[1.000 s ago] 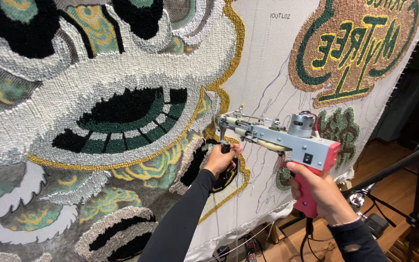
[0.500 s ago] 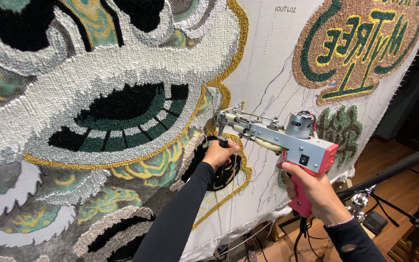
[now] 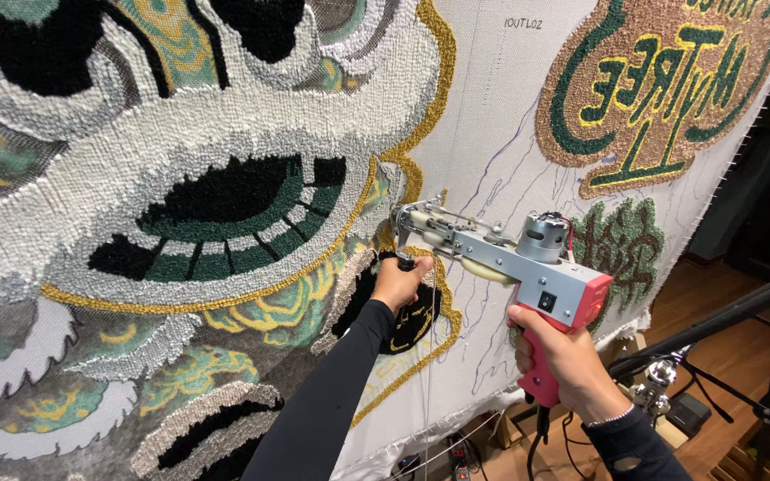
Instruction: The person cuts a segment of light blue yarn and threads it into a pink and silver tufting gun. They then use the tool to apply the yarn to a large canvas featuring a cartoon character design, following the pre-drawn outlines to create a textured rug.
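Note:
A tufting gun (image 3: 510, 258) with a grey metal body, a silver motor on top and a pink handle points its tip at a large upright tufted cloth (image 3: 492, 116). My right hand (image 3: 563, 361) is wrapped around the pink handle. My left hand (image 3: 400, 282), in a black sleeve, grips the black front handle under the gun's nose, close against the cloth. The gun's tip sits on a yellow tufted line beside a black patch (image 3: 407, 312). Thin yarn runs down from the gun.
The cloth bears a big white, green, black and yellow design (image 3: 180, 205) and a round green-and-gold emblem (image 3: 661, 89) at the upper right. A black stand arm (image 3: 724, 316) crosses at the right. Cables and a small dark box (image 3: 692, 411) lie on the wooden floor.
Both hands and the gun stay in nearly the same place on the cloth; the view has shifted a little, with the gun's tip edging slightly along the yellow line.

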